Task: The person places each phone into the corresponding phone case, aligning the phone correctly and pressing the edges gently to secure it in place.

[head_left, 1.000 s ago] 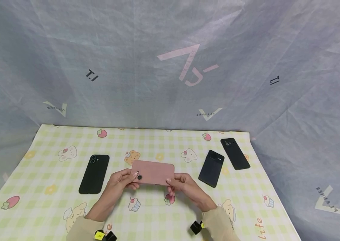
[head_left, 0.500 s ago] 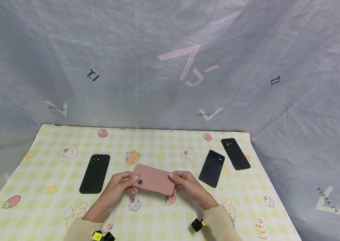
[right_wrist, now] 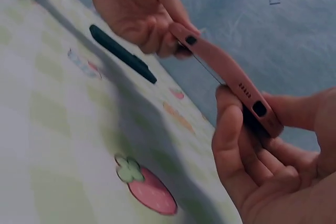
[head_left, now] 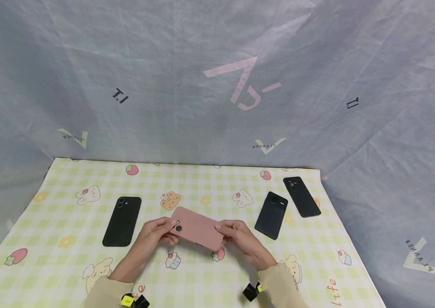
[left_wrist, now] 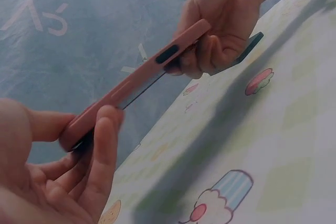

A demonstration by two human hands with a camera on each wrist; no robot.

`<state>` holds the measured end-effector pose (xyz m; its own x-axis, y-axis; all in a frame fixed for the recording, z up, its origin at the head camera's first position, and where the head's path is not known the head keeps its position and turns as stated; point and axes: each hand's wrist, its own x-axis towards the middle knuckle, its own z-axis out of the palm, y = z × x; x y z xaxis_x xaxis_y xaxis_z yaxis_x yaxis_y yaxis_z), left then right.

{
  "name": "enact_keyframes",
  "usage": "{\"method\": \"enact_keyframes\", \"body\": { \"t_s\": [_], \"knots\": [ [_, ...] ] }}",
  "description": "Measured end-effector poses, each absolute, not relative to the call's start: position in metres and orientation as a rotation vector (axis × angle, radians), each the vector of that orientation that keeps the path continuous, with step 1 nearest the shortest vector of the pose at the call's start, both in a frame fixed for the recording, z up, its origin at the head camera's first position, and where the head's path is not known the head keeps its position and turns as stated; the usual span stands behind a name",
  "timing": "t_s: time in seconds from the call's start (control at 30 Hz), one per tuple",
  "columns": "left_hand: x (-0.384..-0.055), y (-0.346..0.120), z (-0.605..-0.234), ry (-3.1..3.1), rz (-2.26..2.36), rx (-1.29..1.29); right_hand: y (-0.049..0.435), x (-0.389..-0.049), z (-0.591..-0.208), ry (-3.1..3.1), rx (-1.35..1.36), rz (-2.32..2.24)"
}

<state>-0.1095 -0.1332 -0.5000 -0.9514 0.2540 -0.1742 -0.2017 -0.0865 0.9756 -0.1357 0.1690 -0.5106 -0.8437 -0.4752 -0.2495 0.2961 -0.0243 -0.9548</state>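
Above the table's near middle, a pink phone case point(head_left: 198, 229) is held back side up, slanting down to the right in the head view. My left hand point(head_left: 157, 231) pinches its camera end, thumb on top and fingers below. The other end is gripped by my right hand point(head_left: 242, 239), its thumb over the upper right corner. Button and port cutouts show in the case's edge point(right_wrist: 231, 74) in the right wrist view. A thin dark edge, perhaps a phone's, runs along the underside. How far it sits inside the case is hidden.
A black phone point(head_left: 122, 221) lies on the checked tablecloth point(head_left: 48, 226) to the left. On the right are a dark phone point(head_left: 271, 216) and, farther back, a flat black phone-shaped piece point(head_left: 301, 196) with camera cutouts. A grey-blue fabric curtain point(head_left: 171, 107) hangs behind the table.
The right end of the pink phone case has dipped toward me, so it slants more. My right thumb has shifted from the lower right corner to the upper right one.
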Motion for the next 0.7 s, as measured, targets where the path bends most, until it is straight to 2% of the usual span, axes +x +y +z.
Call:
{"method": "enact_keyframes", "body": {
  "t_s": [0.23,0.7],
  "knots": [
    [-0.107,-0.118,-0.499,1.910,2.228,-0.160,0.159,-0.126,-0.507,1.714,-0.088,-2.048],
    [-0.089,-0.076,-0.498,1.841,2.410,-0.263,0.136,-0.108,-0.503,1.715,-0.019,-2.154]
  ]
}}
